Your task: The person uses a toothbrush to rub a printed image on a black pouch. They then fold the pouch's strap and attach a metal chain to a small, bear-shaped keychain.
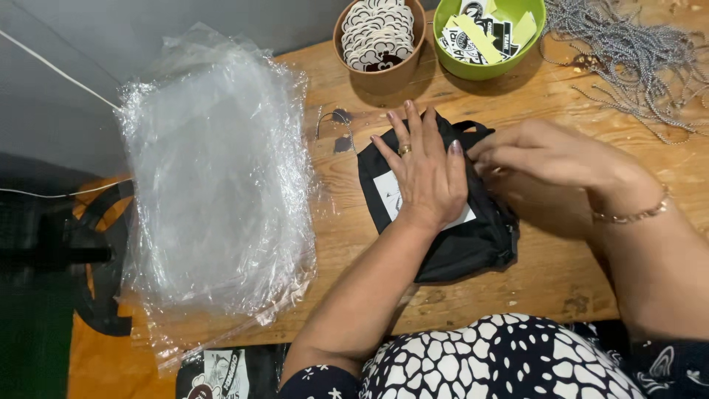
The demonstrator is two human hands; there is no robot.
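Worn plywood counter (546, 273), grey wall behind. Left hand (425, 174) flat, open on black bag (461, 244); right hand (543, 151) pinching its edge. Plastic sleeves (214, 185) stacked left; two bowls (380, 44), chains (628, 52) at back.

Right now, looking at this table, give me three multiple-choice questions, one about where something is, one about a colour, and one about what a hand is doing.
1. Where does the stack of clear plastic bags lie?
A. left of the black fabric pouch
B. inside the green bowl
C. on top of the pouch

2. What colour is the bowl holding the paper tags?
A. red
B. green
C. white

3. What is the left hand doing?
A. lifting the brown paper cup
B. hanging off the table
C. pressing flat on the pouch

Answers: 1 A, the bags sit on the table's left end, apart from the pouch. 2 B, its wall is bright green, beside the brown paper cup. 3 C, its palm lies spread on the pouch, while the right hand works at the pouch's top edge.
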